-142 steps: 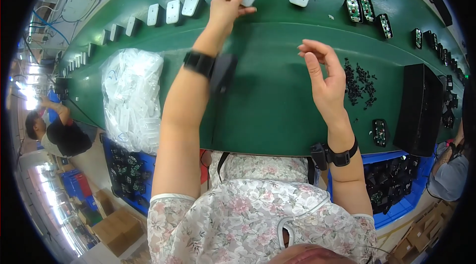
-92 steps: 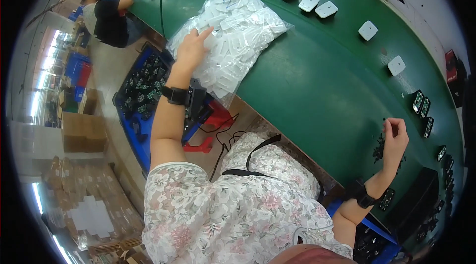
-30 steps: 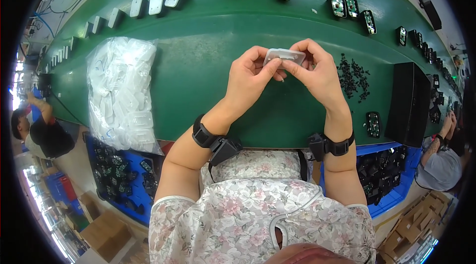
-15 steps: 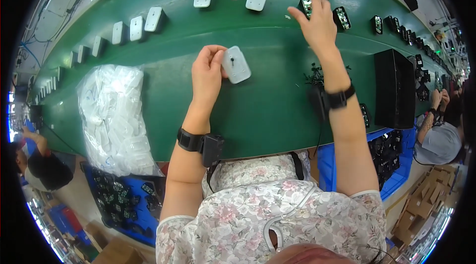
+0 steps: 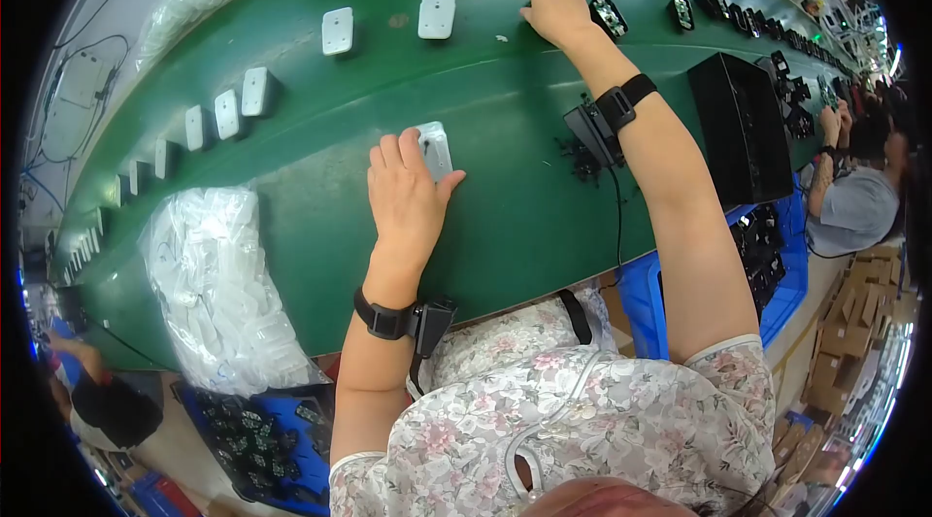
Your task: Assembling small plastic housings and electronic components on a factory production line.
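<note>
My left hand (image 5: 403, 192) is closed around a white plastic cover (image 5: 438, 154) low over the green bench, with fingers across its left side and the thumb at its lower right. The palm hides part of it. Farther off, my right hand (image 5: 558, 10) reaches across the bench with its fingers bent downward. Whatever lies under them is hidden. Just right of that hand lies an open black case (image 5: 609, 17) with a circuit board inside. Two white-topped cases (image 5: 437, 16) stand apart at the far middle.
White-topped cases (image 5: 227, 115) line the left, and black cases (image 5: 682, 13) run off right. A plastic bag (image 5: 223, 294) of white covers lies left. Small black parts (image 5: 582, 163) sit near a black bin (image 5: 743, 129). Blue crates (image 5: 791, 269) flank me. A person (image 5: 854, 197) works at right.
The whole view has shifted. My left hand has turned palm-down over the white cover, which sat upright in its fingers. My right hand's spread fingers have bent down over the black case, hiding it.
</note>
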Demonstrator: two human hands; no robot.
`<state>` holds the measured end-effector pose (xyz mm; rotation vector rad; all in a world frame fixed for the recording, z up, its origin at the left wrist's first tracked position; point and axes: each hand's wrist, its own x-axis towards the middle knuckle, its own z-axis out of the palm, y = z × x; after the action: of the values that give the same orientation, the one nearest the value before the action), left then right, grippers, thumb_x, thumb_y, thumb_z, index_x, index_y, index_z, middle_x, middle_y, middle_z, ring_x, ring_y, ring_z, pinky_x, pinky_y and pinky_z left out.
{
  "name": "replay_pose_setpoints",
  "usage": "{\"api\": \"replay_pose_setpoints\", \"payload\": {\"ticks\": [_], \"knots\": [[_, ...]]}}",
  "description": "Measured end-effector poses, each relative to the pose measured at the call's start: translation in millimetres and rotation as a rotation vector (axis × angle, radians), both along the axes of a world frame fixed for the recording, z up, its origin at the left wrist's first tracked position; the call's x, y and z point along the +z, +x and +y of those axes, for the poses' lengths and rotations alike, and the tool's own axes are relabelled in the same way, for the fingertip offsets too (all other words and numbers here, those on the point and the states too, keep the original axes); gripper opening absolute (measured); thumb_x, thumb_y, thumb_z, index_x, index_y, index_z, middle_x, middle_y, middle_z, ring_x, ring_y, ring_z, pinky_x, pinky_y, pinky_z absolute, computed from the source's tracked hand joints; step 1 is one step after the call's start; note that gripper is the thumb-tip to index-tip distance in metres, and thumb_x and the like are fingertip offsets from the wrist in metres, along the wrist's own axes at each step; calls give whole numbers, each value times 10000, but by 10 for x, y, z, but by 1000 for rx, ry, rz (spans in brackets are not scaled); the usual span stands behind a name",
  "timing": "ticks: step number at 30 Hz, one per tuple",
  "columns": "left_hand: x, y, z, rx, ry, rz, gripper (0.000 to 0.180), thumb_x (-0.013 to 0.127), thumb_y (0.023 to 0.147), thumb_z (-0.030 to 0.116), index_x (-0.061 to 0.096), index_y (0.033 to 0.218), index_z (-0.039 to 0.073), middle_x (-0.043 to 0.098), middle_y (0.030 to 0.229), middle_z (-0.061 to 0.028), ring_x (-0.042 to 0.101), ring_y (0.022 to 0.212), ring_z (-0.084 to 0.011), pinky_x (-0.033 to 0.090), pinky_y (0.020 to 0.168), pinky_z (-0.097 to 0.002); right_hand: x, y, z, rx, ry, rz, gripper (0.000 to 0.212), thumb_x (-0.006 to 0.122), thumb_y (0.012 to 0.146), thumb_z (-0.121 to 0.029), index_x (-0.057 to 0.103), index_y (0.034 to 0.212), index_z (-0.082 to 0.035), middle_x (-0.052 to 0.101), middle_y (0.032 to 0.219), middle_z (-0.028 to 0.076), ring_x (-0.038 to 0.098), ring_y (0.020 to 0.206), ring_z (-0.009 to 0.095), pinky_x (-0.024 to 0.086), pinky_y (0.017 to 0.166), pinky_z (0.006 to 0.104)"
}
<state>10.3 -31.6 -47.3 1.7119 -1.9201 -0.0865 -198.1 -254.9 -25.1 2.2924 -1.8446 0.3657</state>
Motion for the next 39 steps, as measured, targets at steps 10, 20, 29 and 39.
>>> {"api": "replay_pose_setpoints", "payload": {"ticks": [10,20,29,39], "knots": [[-112,29,-76,-120,-34,147,510,693,683,-6,507,1155,37,550,1119,-108,495,1062,-305,411,838,-418,48,-167,897,182,93,-484,429,740,745,-268,497,1019,-45,596,925,84,585,862,207,468,773,314],[-137,98,-142,-182,-166,391,501,642,731,-27,511,1208,52,579,1158,-119,520,1100,-309,414,912,-406,48,102,1578,521,75,-576,357,704,752,-97,631,1099,-54,636,1064,128,588,1003,278,463,885,346],[-96,246,-37,-318,2,294,425,452,791,-77,597,1171,50,596,1214,-113,512,1186,-299,383,1003,-397,-4,357,1823,625,141,-421,349,695,752,-77,627,1095,-63,643,1058,83,584,995,263,477,861,354],[0,197,27,-287,2,-6,470,502,785,-41,559,1238,73,550,1289,-81,479,1231,-264,356,1024,-437,-147,452,1914,584,-33,-325,378,688,723,-58,625,1096,-76,611,1095,83,584,961,278,496,812,356]]}}
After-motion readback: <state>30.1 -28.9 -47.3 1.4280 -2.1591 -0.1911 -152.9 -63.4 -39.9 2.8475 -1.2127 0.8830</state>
